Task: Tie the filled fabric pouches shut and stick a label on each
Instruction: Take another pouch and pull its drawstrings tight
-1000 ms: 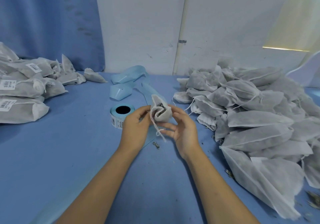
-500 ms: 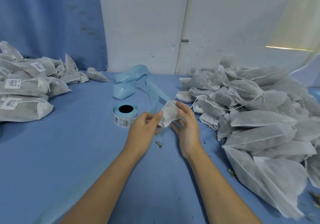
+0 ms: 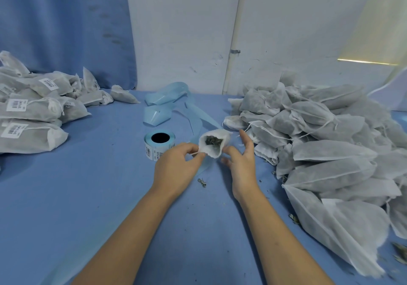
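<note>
A small white fabric pouch (image 3: pixel 214 151) is held just above the blue table, its open mouth turned toward me with dried herbs showing inside. My left hand (image 3: pixel 176 168) pinches the pouch's left edge and a thin drawstring between thumb and fingers. On the pouch's right side is my right hand (image 3: pixel 242 165), fingers spread and straight, its thumb touching the pouch. The roll of barcode labels (image 3: pixel 159 143) lies just left of the pouch, behind my left hand.
A big heap of untied, unlabelled pouches (image 3: pixel 330 152) fills the right side. Tied, labelled pouches (image 3: pixel 33 113) are stacked at the left. Curled light-blue label backing strip (image 3: pixel 163 104) lies behind the roll. Herb crumbs (image 3: pixel 202 182) lie on the blue tablecloth (image 3: pixel 88 196).
The pouch has turned so its open mouth faces me. My right hand has loosened from it and spread its fingers, while my left hand took the drawstring at the left edge.
</note>
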Demonstrator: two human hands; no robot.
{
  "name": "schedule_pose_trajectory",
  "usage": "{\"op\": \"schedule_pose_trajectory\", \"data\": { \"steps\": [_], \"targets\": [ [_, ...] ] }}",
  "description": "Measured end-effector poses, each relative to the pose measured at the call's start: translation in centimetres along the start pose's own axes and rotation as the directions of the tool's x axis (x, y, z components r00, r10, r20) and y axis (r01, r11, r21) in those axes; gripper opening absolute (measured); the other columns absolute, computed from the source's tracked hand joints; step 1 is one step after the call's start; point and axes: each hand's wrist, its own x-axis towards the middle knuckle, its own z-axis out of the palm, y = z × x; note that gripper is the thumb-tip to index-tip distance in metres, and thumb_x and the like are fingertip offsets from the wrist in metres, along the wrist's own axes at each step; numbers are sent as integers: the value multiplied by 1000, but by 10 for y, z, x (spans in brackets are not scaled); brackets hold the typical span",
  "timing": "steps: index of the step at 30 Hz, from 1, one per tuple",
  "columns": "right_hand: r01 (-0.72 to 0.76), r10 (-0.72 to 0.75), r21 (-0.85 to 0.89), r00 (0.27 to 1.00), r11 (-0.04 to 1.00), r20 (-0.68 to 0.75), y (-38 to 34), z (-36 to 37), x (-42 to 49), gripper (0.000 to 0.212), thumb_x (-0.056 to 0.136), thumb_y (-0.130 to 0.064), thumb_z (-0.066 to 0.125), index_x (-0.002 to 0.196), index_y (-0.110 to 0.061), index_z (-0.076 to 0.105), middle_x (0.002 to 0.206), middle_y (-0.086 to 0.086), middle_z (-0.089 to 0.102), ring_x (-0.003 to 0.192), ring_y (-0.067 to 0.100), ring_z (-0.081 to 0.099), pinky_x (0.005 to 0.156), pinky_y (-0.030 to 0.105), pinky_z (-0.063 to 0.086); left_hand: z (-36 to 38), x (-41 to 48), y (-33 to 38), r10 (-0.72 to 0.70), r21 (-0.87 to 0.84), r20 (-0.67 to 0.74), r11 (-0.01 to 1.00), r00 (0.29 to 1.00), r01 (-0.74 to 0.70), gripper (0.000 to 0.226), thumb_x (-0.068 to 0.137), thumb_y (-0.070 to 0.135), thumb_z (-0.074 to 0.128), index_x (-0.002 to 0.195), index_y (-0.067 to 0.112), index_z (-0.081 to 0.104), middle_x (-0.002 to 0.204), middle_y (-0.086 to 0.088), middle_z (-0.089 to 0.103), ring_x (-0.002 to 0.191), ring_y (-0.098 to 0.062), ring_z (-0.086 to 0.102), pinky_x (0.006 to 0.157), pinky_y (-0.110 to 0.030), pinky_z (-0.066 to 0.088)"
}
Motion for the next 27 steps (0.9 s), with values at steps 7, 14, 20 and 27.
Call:
{"op": "schedule_pose_trajectory", "data": {
  "steps": [7, 14, 20, 27],
  "targets": [
    [586, -570, -614, 781, 529, 254, 2, 9, -15, 89, 72, -15, 64, 148, -32, 21, 156, -5, 16, 144, 8, 15, 117, 28, 8, -1, 3, -1, 57, 7, -295, 998, 954, -57, 16, 91, 27, 58, 99, 25, 72, 88, 13, 57, 79, -1, 46, 62, -25, 30],
    [735, -673, -678, 487, -29, 556, 9, 28, -27, 62, 73, -15, 72, 131, -29, 57, 151, 1, 36, 135, 26, 31, 107, 45, 18, -6, -3, 4, 256, 283, -122, 935, 959, -213, 24, 88, 24, 55, 105, 21, 71, 96, 0, 62, 87, -18, 56, 61, -29, 34],
    [668, -784, -730, 372, -145, 496, 9, 27, -25, 28, 81, -9, 68, 106, -22, 73, 95, -13, 70, 109, 14, 58, 108, 39, 15, -4, -4, -3, 294, 225, -100, 937, 951, -266, 27, 87, 24, 41, 89, 10, 64, 85, 3, 60, 82, -17, 52, 64, -31, 38],
    [624, -766, -770, 428, -134, 480, 3, 16, -22, 8, 79, -13, 74, 81, -21, 75, 68, -10, 65, 81, 17, 68, 99, 43, 25, -1, 0, -13, 221, 35, -120, 975, 968, -218, 12, 91, 10, 54, 91, 17, 64, 87, 10, 59, 77, -3, 46, 67, -20, 36]
  ]
}}
